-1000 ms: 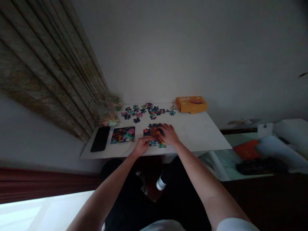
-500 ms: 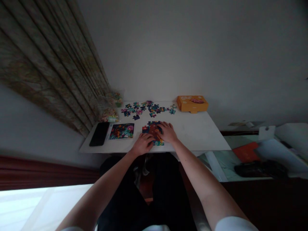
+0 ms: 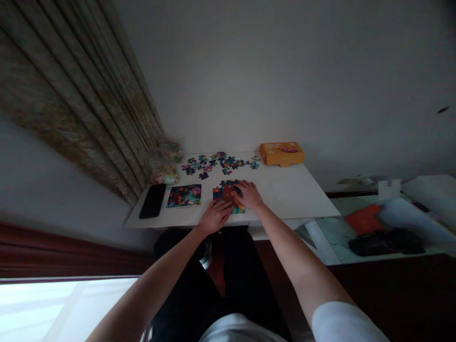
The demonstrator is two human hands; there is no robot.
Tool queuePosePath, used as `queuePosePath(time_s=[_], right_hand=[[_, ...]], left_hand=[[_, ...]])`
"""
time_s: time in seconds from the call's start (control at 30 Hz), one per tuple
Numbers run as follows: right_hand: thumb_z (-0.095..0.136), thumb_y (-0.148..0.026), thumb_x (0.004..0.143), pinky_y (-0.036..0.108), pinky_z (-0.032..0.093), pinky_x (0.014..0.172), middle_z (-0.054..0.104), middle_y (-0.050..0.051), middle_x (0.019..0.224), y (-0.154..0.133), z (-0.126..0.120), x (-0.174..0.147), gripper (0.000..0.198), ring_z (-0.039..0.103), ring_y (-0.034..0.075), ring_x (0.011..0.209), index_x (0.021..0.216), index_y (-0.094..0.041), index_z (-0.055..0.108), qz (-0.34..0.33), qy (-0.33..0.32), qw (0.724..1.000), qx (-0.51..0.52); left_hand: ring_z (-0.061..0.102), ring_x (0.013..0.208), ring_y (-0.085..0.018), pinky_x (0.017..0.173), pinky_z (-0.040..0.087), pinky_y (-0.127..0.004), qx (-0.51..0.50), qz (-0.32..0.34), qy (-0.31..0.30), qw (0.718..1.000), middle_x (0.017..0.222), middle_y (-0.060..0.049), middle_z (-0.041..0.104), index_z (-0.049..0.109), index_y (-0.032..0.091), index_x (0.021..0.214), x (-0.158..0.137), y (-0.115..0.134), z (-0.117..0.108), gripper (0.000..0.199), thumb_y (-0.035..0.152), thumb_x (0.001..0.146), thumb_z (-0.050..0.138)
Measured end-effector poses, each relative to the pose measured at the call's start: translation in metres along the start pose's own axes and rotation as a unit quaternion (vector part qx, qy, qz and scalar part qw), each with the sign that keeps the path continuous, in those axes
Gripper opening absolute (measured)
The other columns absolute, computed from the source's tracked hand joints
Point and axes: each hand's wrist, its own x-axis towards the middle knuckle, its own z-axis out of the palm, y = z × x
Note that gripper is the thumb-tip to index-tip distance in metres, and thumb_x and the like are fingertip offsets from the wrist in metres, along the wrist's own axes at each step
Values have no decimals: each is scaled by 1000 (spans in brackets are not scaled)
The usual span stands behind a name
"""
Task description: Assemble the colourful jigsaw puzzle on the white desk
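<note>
The left hand (image 3: 214, 217) has slid farther over the joined puzzle section (image 3: 227, 192) on the table (image 3: 285, 190), probably steadying it; the right hand (image 3: 250, 194) stays curved over its right side. Whether either pinches anything, I cannot tell. Loose pieces (image 3: 226, 162) lie unmoved beyond.

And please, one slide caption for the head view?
Bare left hand and right hand on a partly assembled, multicoloured jigsaw near a rectangular printed picture.

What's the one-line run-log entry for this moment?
left hand: over lower left of joined puzzle pieces | right hand: over their right side | left side: picture sheet, black phone | beyond: loose pieces, orange box
</note>
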Motion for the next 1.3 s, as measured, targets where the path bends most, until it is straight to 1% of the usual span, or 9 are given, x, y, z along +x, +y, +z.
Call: queuePosePath(time_s=[0.13,0.3,0.53,0.83,0.97,1.07,1.17,1.23,1.3], right_hand=[[52,-50,101,56,29,121,56,11,154,0,1,0,47,47,30,144,138,-24,64,1,2,1000,-2],[52,-50,102,57,28,122,55,10,155,1,1,0,47,46,30,145,140,-25,63,-2,-1,1000,0],[50,-52,102,57,28,122,53,12,156,2,2,-1,49,45,31,146,141,-24,62,-8,-6,1000,-3],[51,-51,102,57,26,123,54,11,156,4,4,-1,50,44,30,147,143,-25,60,-12,-5,1000,1],[53,-50,101,57,27,123,54,13,154,3,4,-2,48,46,29,145,141,-25,62,-10,-1,1000,12],[54,-50,101,57,28,122,57,12,152,5,5,-5,45,48,29,143,137,-26,64,-12,11,999,27],[54,-48,101,52,37,118,64,10,144,13,7,-2,39,55,27,136,131,-28,68,1,38,997,68],[52,-45,102,46,45,111,70,10,133,20,8,9,35,62,26,126,125,-27,71,39,62,993,93],[50,-41,102,41,50,104,74,11,122,25,9,27,34,67,26,116,119,-24,74,88,72,989,98]], left_hand=[[60,128,-28,116,39,-56,17,3,-1,1000,138,-8,69,68,25,135,1,1,1,35,26,103,56],[60,129,-27,117,38,-54,17,8,14,1000,137,-8,70,69,26,134,1,2,2,34,26,102,56],[60,131,-24,117,38,-49,10,32,-6,999,140,-8,68,63,25,140,0,3,0,39,20,103,52],[60,130,-26,120,33,-52,33,28,-20,999,141,-9,67,60,24,144,1,11,-11,43,21,102,53],[59,133,-25,123,29,-53,27,40,-17,999,141,-7,67,63,28,141,1,10,-11,40,22,102,55],[58,135,-25,125,28,-54,22,40,-14,999,140,-7,68,64,28,139,1,9,-8,37,26,103,55],[56,138,-27,125,29,-55,26,31,-13,999,142,-7,66,64,29,139,0,7,-5,37,32,103,56],[55,140,-27,125,29,-56,29,28,-16,999,144,-7,65,63,29,140,-1,7,-3,37,34,104,56],[54,140,-27,125,29,-56,29,27,-16,999,145,-6,64,63,29,139,-2,6,-2,36,35,105,54]])
